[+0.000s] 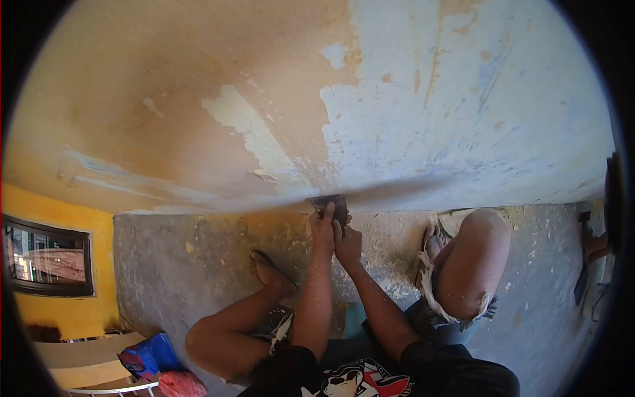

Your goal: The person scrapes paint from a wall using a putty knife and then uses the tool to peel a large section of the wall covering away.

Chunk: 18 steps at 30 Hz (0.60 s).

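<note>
Both hands grip a dark, wide-bladed scraper [339,204], its blade edge against the lower part of the wall [423,119]. My left hand [322,228] is closed on it, thumb lying along the blade. Just right of it and slightly lower, my right hand [348,246] wraps around what looks like the handle, which is mostly hidden by the fingers. Around the blade the wall surface is patchy: tan-orange paint to the left, bare whitish-blue areas to the right. A curled flake of paint [264,175] hangs loose just left of the blade.
Pale flakes and dust lie on the grey concrete floor [192,264] by the wall. My bent knees and sandalled feet flank the hands. A blue bag [155,354] and a red plastic bag [182,384] sit lower left, below a dark-framed window [49,257]. Dark objects stand at the right edge.
</note>
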Each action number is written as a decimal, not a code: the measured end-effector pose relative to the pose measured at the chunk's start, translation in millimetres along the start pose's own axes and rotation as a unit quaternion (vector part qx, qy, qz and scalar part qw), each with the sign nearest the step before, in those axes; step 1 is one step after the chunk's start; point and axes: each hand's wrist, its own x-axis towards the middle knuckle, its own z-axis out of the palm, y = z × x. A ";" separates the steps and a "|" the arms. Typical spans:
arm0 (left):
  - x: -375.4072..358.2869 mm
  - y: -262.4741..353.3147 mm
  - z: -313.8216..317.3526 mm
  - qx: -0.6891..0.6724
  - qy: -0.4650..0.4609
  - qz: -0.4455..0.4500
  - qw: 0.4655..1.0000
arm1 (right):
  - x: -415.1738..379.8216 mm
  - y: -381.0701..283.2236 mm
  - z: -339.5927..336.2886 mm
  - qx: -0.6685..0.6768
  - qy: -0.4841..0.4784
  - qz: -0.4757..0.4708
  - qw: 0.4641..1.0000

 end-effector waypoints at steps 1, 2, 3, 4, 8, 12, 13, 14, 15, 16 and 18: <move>-0.2 -1.6 5.2 -0.025 0.004 0.023 0.999 | 3.7 -4.8 -1.5 0.004 0.006 -0.004 1.000; 0.7 -4.4 7.6 -0.050 0.008 0.040 0.998 | 4.0 -6.3 -3.4 0.001 0.013 -0.024 1.000; 5.3 9.2 16.1 -0.048 0.006 0.036 0.998 | 2.7 -13.9 -9.4 -0.006 0.018 -0.041 0.999; 9.9 34.8 27.9 -0.056 -0.004 0.064 0.996 | 10.2 -25.7 -13.9 -0.008 0.016 -0.034 0.999; -0.7 33.3 5.9 -0.041 -0.003 0.070 0.997 | 1.6 -33.6 -3.7 0.022 -0.019 -0.019 0.999; 5.1 -0.2 2.8 -0.085 0.019 0.060 0.994 | 3.9 -2.3 3.1 -0.017 -0.021 -0.021 0.999; -0.1 1.8 2.3 -0.083 0.023 0.053 0.995 | 0.1 -5.4 1.0 -0.019 -0.024 -0.013 0.999; -1.5 3.6 2.3 -0.068 0.025 0.053 0.996 | -2.1 -7.4 -0.7 -0.006 -0.036 0.008 0.999; -1.8 7.0 2.9 -0.054 0.026 0.054 0.997 | -3.4 -12.7 -2.3 0.007 -0.046 0.027 0.999; -6.0 12.0 2.0 -0.051 0.029 0.047 0.997 | -8.3 -15.4 -0.5 0.006 -0.049 0.035 0.998; -9.1 23.4 4.9 -0.025 0.022 0.051 0.998 | -9.6 -20.8 3.4 0.046 -0.030 0.030 0.998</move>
